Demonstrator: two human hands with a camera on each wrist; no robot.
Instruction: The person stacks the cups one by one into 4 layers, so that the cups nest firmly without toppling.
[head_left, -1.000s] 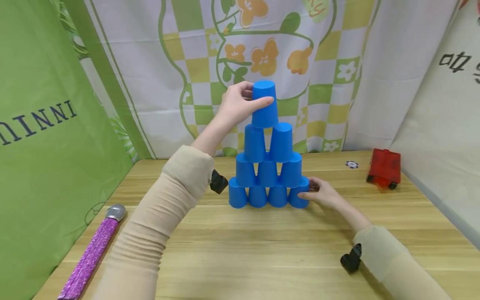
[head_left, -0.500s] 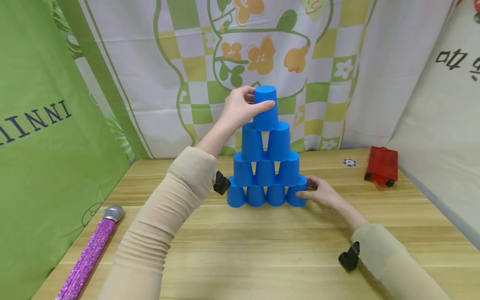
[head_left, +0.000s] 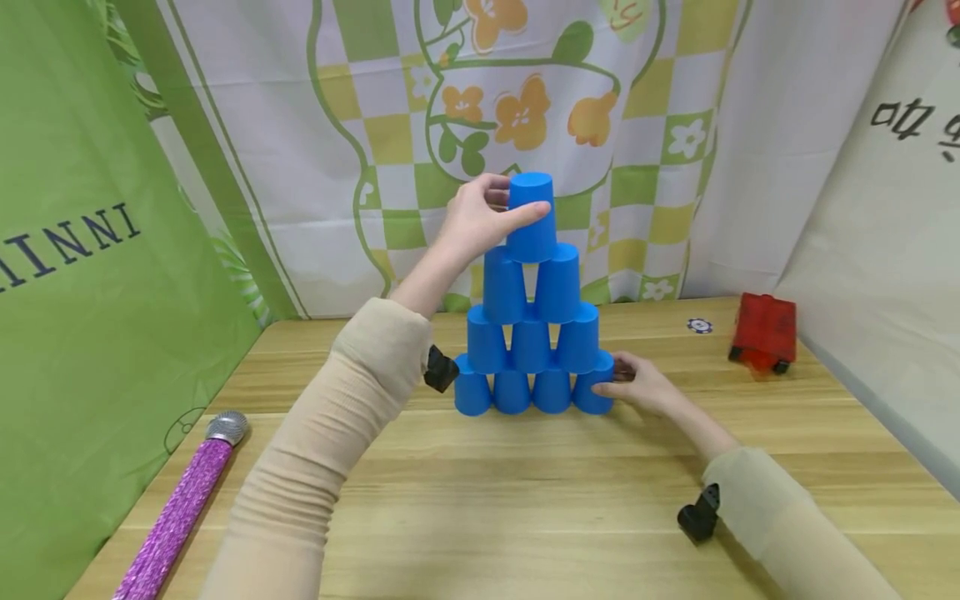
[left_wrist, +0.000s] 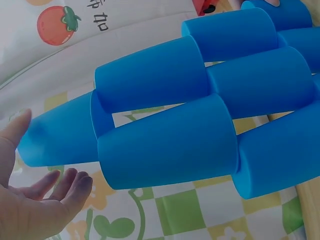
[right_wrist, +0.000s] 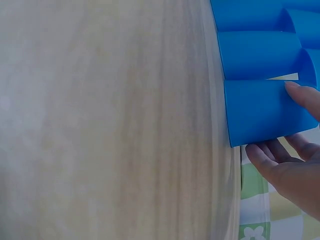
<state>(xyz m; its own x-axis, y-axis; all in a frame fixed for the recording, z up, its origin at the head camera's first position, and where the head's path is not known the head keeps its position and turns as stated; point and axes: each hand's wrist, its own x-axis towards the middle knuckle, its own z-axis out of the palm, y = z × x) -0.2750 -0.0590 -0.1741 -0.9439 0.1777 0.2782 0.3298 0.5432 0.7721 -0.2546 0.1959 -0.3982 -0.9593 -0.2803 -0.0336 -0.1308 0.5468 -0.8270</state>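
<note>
Upside-down blue cups form a pyramid on the table. At its peak, the top cup [head_left: 531,221] sits across two cups [head_left: 504,287] below. My left hand [head_left: 480,218] has its thumb on the front of that top cup and its fingers curled behind; the left wrist view shows a narrow gap between some fingertips and the cup [left_wrist: 62,132]. Down at the bottom row, my right hand [head_left: 641,385] holds the rightmost cup [head_left: 592,396] between thumb and fingers. In the right wrist view, the thumb lies on this cup [right_wrist: 265,110], with fingers around its other side.
A microphone [head_left: 176,508] with a glittery purple handle lies at the table's left. Toward the back right are a red toy vehicle [head_left: 765,329] and a small round chip [head_left: 700,326]. A patterned curtain [head_left: 660,100] hangs close behind the pyramid.
The top cup has come down slightly with my left hand onto the two cups beneath. My right hand keeps its place at the bottom cup. The head view has shifted a little.
</note>
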